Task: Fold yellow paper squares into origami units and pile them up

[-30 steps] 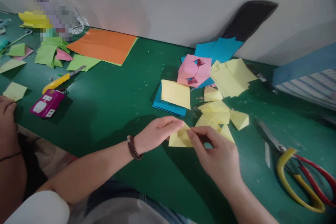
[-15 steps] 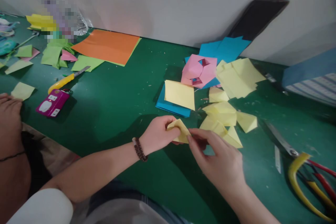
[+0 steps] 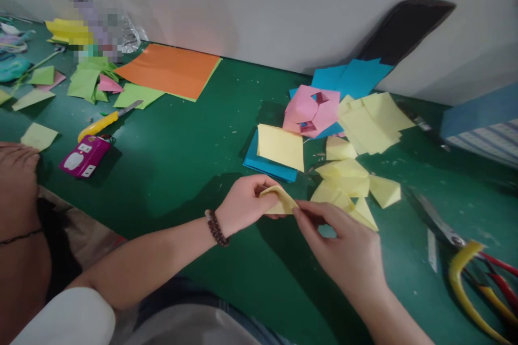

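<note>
A small folded piece of yellow paper [image 3: 285, 204] is held between both hands above the green table [image 3: 194, 135]. My left hand [image 3: 246, 199], with a beaded bracelet at its wrist, grips the paper with the thumb on top; its other fingers are partly hidden beneath. My right hand [image 3: 343, 237] pinches the paper's right corner between thumb and fingertips. Just beyond the hands lies a yellow paper stack [image 3: 280, 146] on folded blue paper [image 3: 253, 156]. To the right rest several folded yellow pieces [image 3: 343, 175]. Behind them sits a pink folded paper shape [image 3: 311, 110].
Large scissors [image 3: 457, 240] lie at the right near a blue box [image 3: 483, 118]. On the left are a yellow craft knife [image 3: 99, 125], a purple box-shaped gadget [image 3: 86, 156], and orange paper [image 3: 170, 70]. Another person's hand [image 3: 18, 178] rests at the left edge.
The yellow paper's raised tip has been bent down and looks flatter between my hands. The whole view has shifted slightly, with the table things appearing a little farther right.
</note>
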Demonstrator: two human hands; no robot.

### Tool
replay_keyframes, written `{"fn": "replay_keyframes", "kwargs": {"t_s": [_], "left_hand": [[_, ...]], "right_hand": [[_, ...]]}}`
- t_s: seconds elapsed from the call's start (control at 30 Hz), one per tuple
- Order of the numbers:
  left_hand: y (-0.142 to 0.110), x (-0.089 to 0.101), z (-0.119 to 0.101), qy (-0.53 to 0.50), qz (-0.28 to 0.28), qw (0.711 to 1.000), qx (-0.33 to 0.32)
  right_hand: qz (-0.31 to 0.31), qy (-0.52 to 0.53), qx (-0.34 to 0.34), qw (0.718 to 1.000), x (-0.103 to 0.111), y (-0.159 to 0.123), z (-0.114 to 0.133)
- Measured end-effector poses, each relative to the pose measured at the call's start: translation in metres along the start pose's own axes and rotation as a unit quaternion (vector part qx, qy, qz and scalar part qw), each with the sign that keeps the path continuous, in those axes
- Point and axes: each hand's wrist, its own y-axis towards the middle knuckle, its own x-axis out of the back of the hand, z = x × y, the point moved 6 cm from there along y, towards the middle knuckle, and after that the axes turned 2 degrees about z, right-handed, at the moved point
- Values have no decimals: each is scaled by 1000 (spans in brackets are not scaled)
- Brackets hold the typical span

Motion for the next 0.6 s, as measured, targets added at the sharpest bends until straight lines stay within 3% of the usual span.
{"fn": "replay_keyframes", "kwargs": {"t_s": [0.2,0.47,0.6], "left_hand": [[0,-2,2,-32,3,999,16],[0,2,-5,-42,-19,999,-14],[-2,-1,-5,-51,0,998,-25]], "right_hand": [[-14,-4,32,999,-1,-3,1],[64,70,-96,991,-7,0,-7],[96,51,-68,992,-10,1,-4]]}}
